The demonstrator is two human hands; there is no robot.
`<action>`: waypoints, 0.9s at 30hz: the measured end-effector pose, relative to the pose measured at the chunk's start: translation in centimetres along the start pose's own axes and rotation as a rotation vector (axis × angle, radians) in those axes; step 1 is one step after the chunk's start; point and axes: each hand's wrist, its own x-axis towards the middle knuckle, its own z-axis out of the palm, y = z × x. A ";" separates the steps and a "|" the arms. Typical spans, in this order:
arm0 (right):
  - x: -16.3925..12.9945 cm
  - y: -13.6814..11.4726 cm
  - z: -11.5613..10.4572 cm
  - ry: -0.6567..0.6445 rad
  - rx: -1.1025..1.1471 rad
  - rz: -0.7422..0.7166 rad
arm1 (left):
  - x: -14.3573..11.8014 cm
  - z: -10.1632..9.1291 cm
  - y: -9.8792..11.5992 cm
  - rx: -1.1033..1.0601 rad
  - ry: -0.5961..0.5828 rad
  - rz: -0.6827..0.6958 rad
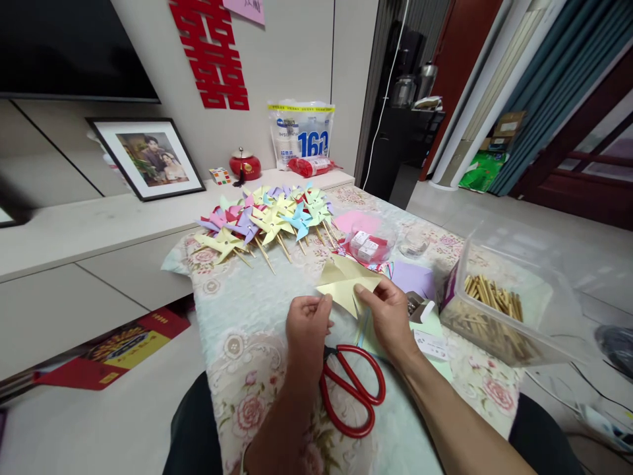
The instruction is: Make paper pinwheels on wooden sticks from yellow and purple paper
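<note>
Between my two hands is a piece of pale yellow paper [341, 291] with cut, partly folded flaps. My right hand [390, 313] pinches it with the thumb on top. At its lower left corner, the thumb and fingers of my left hand [309, 323] are closed on the paper's edge. Below the hands, red-handled scissors [353, 389] lie on the flowered cloth, their blades partly hidden by my left hand. Several finished paper pinwheels [271, 221] on sticks are heaped at the far side of the table.
Right of my hands stands a clear plastic bin [494, 316] of short wooden sticks. Purple paper [413, 278], a small open box [420, 309] and a clear round container [370, 243] lie nearby. Against the wall, a framed photo [148, 158] and a plastic bag [301, 135] rest on the cabinet.
</note>
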 end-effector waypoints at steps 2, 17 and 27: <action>0.0 -0.1 -0.3 0.041 -0.162 -0.090 | -0.2 0.0 0.1 0.065 0.028 0.076; -1.3 -0.6 0.4 -0.352 -0.910 -0.714 | -0.8 -0.2 1.2 -0.226 -0.379 0.035; -1.0 -1.5 0.1 -0.591 -0.840 -0.690 | 0.0 -0.2 1.1 -0.311 -0.051 -0.136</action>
